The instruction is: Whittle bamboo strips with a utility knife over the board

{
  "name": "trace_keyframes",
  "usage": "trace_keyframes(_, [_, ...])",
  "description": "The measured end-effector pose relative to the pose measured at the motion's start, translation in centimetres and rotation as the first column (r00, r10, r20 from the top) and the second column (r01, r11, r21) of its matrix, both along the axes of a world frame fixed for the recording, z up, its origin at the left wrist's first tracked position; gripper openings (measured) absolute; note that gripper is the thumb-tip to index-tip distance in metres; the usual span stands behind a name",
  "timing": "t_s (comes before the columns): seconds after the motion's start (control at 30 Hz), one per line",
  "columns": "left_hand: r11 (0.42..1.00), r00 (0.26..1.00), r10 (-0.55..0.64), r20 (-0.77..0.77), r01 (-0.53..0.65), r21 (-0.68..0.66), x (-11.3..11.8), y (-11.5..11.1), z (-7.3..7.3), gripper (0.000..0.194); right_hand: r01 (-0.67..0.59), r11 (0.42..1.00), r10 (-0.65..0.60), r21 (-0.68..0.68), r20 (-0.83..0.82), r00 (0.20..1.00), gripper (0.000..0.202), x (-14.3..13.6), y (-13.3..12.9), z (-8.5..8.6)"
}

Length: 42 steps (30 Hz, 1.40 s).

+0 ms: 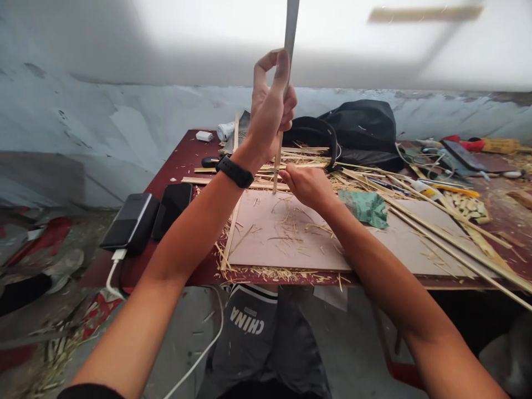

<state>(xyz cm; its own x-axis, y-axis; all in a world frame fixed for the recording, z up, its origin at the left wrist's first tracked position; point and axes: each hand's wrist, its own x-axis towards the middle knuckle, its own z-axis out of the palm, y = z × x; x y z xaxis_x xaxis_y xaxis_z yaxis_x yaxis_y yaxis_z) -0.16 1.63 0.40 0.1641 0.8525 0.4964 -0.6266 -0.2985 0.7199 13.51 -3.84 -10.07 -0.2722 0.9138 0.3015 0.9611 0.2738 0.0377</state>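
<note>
A long thin strip (291,25) stands nearly upright over the work board (291,238), its lower end near the board's back part. My left hand (272,102), raised high with a black band on the wrist, is closed around the strip's middle. Lower down, my right hand (307,185) is closed in a pinch beside the strip's lower part. Whatever its fingertips hold is too small to make out. Thin curled shavings (286,221) lie scattered on the board under both hands.
A black power bank (131,221) with a white cable and a phone (172,208) lie on the left. Behind are a black bag (361,130) and loose strips. Green crumpled material (366,208) and long strips (449,238) lie to the right.
</note>
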Motion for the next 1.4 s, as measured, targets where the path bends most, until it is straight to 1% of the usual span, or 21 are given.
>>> trace_keyframes(0.17, [0.993,0.995,0.095,-0.032,-0.097,-0.073,0.0,1.0,0.1,0.025,0.017,0.999,-0.015,-0.028,0.083,0.996,0.068,0.7,0.1,-1.0])
trace_keyframes(0.23, [0.989,0.992,0.116,-0.048,-0.120,-0.088,0.0,1.2,0.2,0.026,0.002,1.000,-0.001,-0.014,0.078,0.997,0.067,1.0,0.1,-1.2])
trace_keyframes(0.37, [0.994,0.996,0.082,-0.032,-0.084,-0.073,-0.1,0.5,0.4,0.021,-0.008,0.998,0.010,0.067,-0.021,1.000,0.067,1.2,0.1,-1.2])
trace_keyframes(0.47, [0.998,0.998,0.060,-0.016,-0.060,-0.035,-0.1,-0.3,0.4,0.020,-0.018,0.998,0.022,0.056,-0.071,0.997,0.067,1.1,0.1,-1.1])
trace_keyframes(0.57, [0.998,0.998,0.063,-0.012,-0.063,-0.019,0.1,-0.7,0.4,0.023,-0.045,0.999,0.047,0.029,-0.085,0.995,0.064,0.9,0.1,-1.1])
trace_keyframes(0.63, [0.997,0.997,0.072,-0.013,-0.072,-0.020,0.1,-0.7,0.4,0.029,-0.057,0.998,0.058,0.015,-0.080,0.995,0.061,0.9,0.2,-1.2])
trace_keyframes(0.73, [0.992,0.993,0.115,-0.026,-0.116,-0.048,0.0,-0.1,0.2,0.043,-0.061,0.998,0.061,0.003,-0.070,0.996,0.058,0.9,0.3,-1.3])
trace_keyframes(0.9, [0.983,0.987,0.143,-0.069,-0.150,-0.104,0.0,0.7,-0.1,0.054,-0.090,0.996,0.089,-0.018,-0.064,0.994,0.056,1.0,0.2,-0.7])
trace_keyframes(1.0, [0.983,0.986,0.156,-0.054,-0.160,-0.091,0.0,0.7,-0.2,0.048,-0.102,0.994,0.100,-0.026,-0.060,0.993,0.057,1.1,0.0,-0.6])
trace_keyframes(1.1, [0.984,0.986,0.145,-0.078,-0.152,-0.096,0.0,0.6,0.0,0.045,-0.097,0.991,0.101,-0.097,0.033,0.994,0.059,1.1,-0.2,-1.1])
trace_keyframes(1.2, [0.978,0.985,0.128,-0.111,-0.144,-0.148,-0.2,0.6,0.3,0.052,-0.103,0.983,0.119,-0.153,0.103,0.987,0.059,1.1,-0.3,-1.7])
trace_keyframes(1.3, [0.972,0.983,0.138,-0.121,-0.158,-0.175,-0.2,0.8,0.3,0.058,-0.098,0.986,0.112,-0.137,0.094,0.989,0.061,1.1,-0.4,-1.5])
trace_keyframes(1.4, [0.973,0.981,0.159,-0.112,-0.175,-0.151,-0.2,0.8,0.1,0.053,-0.049,0.997,0.052,-0.063,0.043,0.998,0.063,1.0,-0.5,-0.5])
